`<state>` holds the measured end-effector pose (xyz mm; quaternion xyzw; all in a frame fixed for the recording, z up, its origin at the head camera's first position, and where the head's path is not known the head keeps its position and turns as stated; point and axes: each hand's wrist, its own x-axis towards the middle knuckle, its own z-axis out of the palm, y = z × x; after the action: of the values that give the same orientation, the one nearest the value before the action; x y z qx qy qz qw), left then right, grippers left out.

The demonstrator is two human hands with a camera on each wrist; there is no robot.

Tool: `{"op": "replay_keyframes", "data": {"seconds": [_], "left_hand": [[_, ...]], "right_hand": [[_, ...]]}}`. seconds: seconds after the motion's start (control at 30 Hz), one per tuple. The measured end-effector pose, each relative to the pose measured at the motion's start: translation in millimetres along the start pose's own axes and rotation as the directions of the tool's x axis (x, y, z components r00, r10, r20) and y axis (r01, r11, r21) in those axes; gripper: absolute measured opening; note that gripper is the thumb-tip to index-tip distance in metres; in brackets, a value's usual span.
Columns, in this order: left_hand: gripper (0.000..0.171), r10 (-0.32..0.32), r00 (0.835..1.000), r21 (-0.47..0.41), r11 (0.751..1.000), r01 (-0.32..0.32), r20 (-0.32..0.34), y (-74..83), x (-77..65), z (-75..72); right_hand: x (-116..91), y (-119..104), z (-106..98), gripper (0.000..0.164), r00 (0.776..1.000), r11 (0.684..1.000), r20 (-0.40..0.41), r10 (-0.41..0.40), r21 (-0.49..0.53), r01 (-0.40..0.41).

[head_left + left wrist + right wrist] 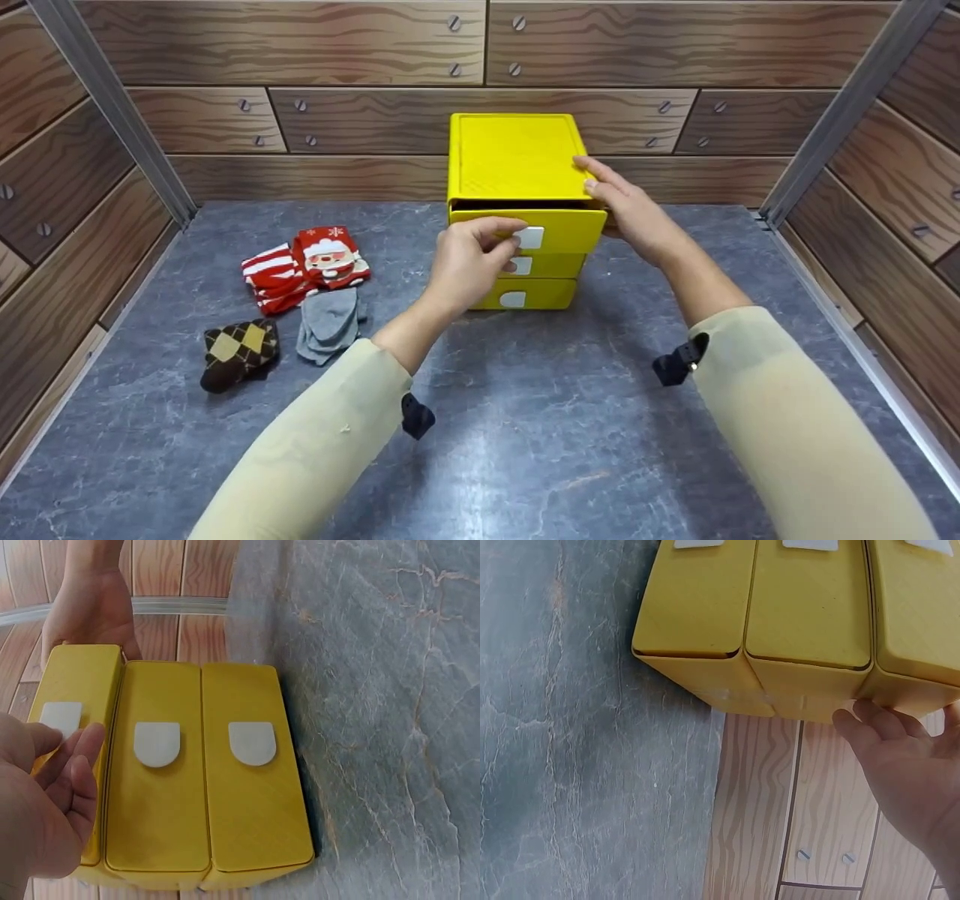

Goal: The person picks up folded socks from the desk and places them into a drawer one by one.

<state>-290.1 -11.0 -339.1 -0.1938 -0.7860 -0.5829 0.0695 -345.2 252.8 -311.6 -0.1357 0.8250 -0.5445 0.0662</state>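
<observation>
Cabinet [514,154], yellow; left hand [469,259] pinches top white tab [533,238]; right hand [628,212], fingers extended, touches cabinet.

Left arm [300,450] and right arm [802,420] are both stretched forward. Left hand [469,259] is turned inward, thumb and forefinger set in a pinch. Right hand [632,214] is held slightly farther out, right of the left, its fingers extended and angled inward.
</observation>
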Motion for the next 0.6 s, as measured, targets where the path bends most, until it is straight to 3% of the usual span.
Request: {"op": "replay_keyframes", "data": {"seconds": [0.6], "left_hand": [[0.022, -0.038, 0.999, 0.028, 0.999, 0.039, -0.016, -2.3, 16.3, -2.2]], "right_hand": [[-1.8, -1.9, 2.1, 0.060, 1.000, 0.999, -0.013, 0.012, -0.037, -0.012]]}}
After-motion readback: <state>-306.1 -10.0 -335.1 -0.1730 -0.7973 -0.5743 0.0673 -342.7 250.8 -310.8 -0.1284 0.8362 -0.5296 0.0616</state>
